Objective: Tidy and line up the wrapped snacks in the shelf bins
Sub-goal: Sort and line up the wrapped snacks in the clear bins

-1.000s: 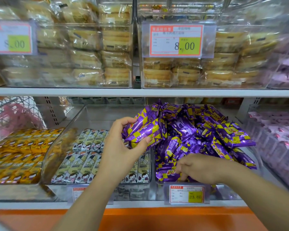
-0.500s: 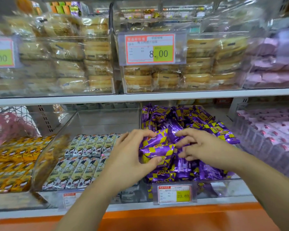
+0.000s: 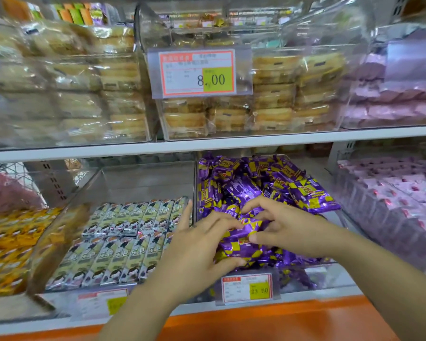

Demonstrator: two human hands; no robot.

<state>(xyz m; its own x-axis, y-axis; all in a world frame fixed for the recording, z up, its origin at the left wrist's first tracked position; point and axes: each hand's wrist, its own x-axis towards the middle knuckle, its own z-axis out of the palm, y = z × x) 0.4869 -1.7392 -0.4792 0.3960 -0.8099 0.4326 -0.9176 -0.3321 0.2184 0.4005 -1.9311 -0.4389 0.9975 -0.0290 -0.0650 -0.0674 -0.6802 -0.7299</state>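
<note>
The left hand has brought its bundle of purple snacks down from the air to the front of the clear bin. The right hand has come up to meet it. Both sets of fingers now grasp the bundle, probably to square it into a row.

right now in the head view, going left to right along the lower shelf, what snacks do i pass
yellow wrapped snacks → pale green wrapped snacks → purple and yellow wrapped snacks → pink wrapped snacks. The left hand and right hand both grip a bunch of the purple ones.
</note>
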